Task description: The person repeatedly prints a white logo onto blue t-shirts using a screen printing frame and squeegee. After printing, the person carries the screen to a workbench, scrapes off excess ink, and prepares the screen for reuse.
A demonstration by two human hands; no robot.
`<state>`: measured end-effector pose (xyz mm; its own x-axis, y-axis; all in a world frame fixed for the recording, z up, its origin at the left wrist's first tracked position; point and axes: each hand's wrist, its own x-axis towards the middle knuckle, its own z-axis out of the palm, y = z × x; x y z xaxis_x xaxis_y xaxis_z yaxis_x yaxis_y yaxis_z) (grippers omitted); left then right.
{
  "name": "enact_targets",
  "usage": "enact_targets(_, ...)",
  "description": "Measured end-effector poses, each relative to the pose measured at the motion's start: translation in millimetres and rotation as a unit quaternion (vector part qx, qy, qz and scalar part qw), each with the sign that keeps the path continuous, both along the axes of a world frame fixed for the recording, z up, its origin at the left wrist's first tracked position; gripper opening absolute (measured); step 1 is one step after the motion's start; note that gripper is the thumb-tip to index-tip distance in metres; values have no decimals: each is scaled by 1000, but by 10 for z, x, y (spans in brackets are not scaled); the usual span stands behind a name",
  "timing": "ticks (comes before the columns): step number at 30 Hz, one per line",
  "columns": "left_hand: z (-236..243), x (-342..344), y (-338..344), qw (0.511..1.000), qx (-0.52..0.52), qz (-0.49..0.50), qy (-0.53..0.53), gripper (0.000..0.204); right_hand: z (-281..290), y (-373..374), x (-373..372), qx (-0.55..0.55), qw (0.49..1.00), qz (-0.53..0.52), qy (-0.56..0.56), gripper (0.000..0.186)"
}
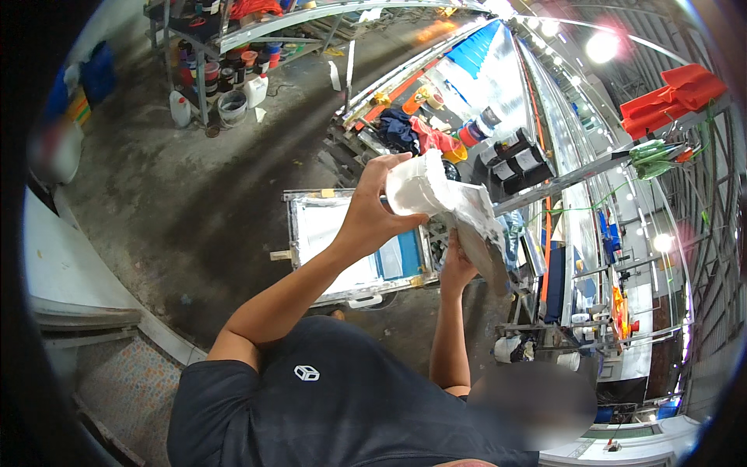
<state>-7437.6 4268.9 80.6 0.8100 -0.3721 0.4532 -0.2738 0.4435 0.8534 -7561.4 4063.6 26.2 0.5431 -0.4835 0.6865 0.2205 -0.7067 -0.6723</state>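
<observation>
My left hand (369, 214) is wrapped round a white plastic tub (416, 185), which it holds tilted to the right. The tub's mouth is close to a wide, flat grey piece smeared with white paste (484, 253), which looks like a squeegee. My right hand (457, 268) grips this piece from below; some of its fingers are hidden behind it. Whether paste runs from the tub cannot be made out. Beneath my left forearm lies a printing screen (319, 233) with a metal frame, a white area and a blue strip.
A long table (498, 78) to the right bears dark bottles (517, 163), cloths (401, 128) and pots. Red cloth (673, 97) hangs over a metal rail (568, 183). Paint tins, a bucket (233, 109) and white jugs (256, 91) stand at the far left by a shelf.
</observation>
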Motion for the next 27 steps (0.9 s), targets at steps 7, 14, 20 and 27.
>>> enact_targets(7, 186, -79, 165, 999, -42, -11, 25, 92, -258, -485, 107, -44, 998, 28, -31, 24)
enact_targets(14, 195, -66, 260, 996, -81, -7, 34, 96, -418, -648, 55, -48, 998, 12, 24, 33)
enact_targets(20, 75, 119, 360, 991, -131, 1, 28, 101, -522, -675, -7, 38, 991, -5, 129, 29)
enact_targets(27, -874, 368, 715, 982, -49, -28, 180, 93, -284, -554, 205, 278, 948, 156, 9, 42)
